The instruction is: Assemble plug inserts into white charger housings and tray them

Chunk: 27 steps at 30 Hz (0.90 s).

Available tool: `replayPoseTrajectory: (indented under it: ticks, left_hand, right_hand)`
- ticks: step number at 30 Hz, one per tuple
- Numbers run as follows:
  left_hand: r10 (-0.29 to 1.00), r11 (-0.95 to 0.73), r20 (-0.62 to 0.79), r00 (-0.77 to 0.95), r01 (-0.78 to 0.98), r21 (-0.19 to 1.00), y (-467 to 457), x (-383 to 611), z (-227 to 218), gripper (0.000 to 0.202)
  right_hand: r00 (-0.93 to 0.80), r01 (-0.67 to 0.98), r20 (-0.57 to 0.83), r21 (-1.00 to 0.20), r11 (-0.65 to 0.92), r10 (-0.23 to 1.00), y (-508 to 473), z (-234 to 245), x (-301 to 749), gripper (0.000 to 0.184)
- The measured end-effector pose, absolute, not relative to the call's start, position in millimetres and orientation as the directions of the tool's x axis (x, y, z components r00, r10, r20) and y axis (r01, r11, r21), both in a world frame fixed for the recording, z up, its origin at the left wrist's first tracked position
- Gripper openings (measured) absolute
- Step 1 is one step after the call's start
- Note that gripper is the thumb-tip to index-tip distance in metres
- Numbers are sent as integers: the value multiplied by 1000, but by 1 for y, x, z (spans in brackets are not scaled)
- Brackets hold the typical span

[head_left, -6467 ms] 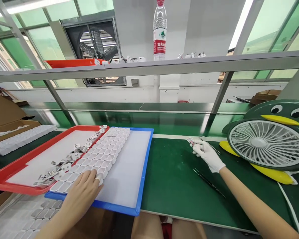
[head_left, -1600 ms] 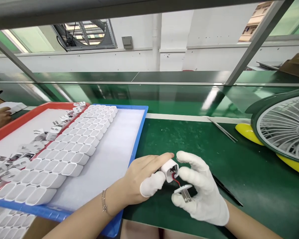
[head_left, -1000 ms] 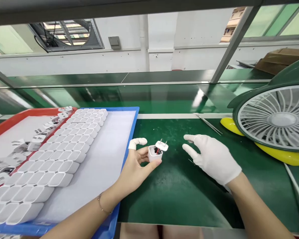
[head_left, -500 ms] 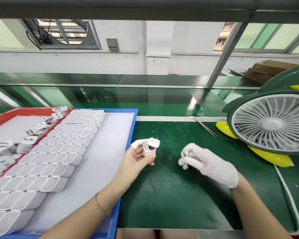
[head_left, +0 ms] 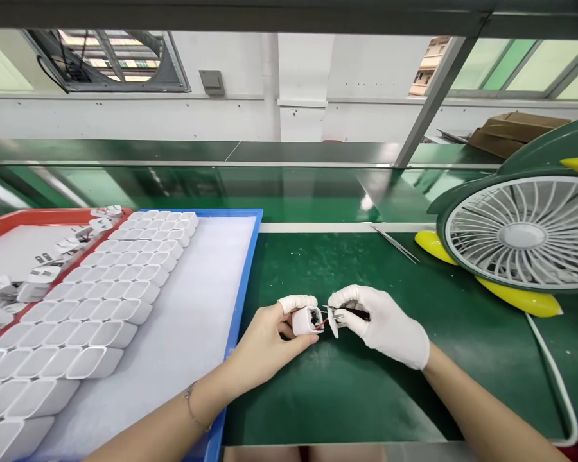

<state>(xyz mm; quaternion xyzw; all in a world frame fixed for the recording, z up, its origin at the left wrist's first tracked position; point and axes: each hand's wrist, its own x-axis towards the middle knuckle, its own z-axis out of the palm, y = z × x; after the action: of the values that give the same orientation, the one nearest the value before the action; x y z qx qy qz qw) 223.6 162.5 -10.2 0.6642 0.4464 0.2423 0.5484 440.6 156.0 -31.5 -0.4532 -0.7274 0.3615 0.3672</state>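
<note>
My left hand (head_left: 270, 337), bare except for a white finger cot, grips a small white charger shell (head_left: 304, 320) with its open end facing right. Red and black wires run from the shell to a white plug cap (head_left: 332, 319). My gloved right hand (head_left: 383, 324) is closed on a dark tweezers (head_left: 354, 312) whose tip is at the cap and wires. Both hands hover just above the green mat (head_left: 366, 385), right of the blue tray (head_left: 243, 269).
The blue tray holds rows of white shells (head_left: 106, 301); a red tray (head_left: 9, 221) at far left holds loose plug caps (head_left: 43, 273). A second tweezers (head_left: 395, 244) lies near the conveyor. A penguin-shaped fan (head_left: 520, 237) stands at right, its cable (head_left: 561, 385) trailing forward.
My right hand has picked up the dark tweezers from the mat and brought it to the shell. My left hand has moved the shell nearer and turned its opening toward the right hand.
</note>
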Motion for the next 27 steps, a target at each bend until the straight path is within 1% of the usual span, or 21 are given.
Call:
replayPoseTrajectory:
  ticks: [3, 10, 15, 20, 23, 27]
  left_hand:
    - [864, -47, -148, 481, 370, 928, 162, 224, -9, 38]
    - [868, -85, -121, 482, 383, 920, 163, 225, -9, 37]
    - [864, -92, -121, 489, 390, 916, 163, 226, -11, 38]
    - [849, -131, -105, 517, 400, 907, 162, 226, -12, 38]
    - [838, -165, -99, 536, 422, 891, 162, 226, -11, 37]
    - [821, -165, -119, 559, 432, 887, 161, 227, -10, 37]
  right_hand:
    - [-314, 418, 216, -843, 339, 925, 157, -34, 438, 7]
    - [-299, 483, 223, -803, 349, 928, 158, -38, 439, 8]
    - [-298, 473, 249, -800, 369, 922, 158, -41, 438, 9]
    - [-302, 478, 237, -801, 362, 923, 158, -40, 436, 9]
    - [-321, 478, 270, -781, 402, 908, 158, -37, 436, 10]
    - [-371, 439, 332, -760, 479, 867, 158, -34, 439, 9]
